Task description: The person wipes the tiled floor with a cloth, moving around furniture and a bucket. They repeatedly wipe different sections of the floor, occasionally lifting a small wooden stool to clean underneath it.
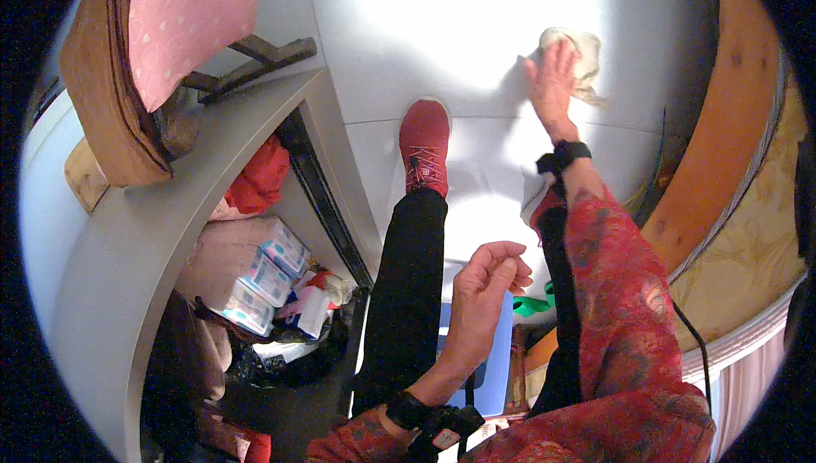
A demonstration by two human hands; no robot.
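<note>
On the pale tiled floor (365,81), a cream cloth (588,59) lies bunched under my right hand (556,81). The fingers of that hand press down on the cloth and hold it, with the thumb out to the left. Part of the cloth shows past the fingers on the right. My left hand (486,297) hangs over the space between my legs, its fingers curled in toward the thumb. Nothing shows in it. My left foot, in a red lace-up shoe (425,144), stands on the tiles; the right shoe is partly hidden behind my right arm.
At left stands a grey cabinet (340,157), its open side showing packs (270,280) and a red bag (262,176). Above it is a wooden chair (110,81) with a pink cushion (194,25). A wooden board (738,98) curves along the right. Something blue (501,352) sits below my left hand.
</note>
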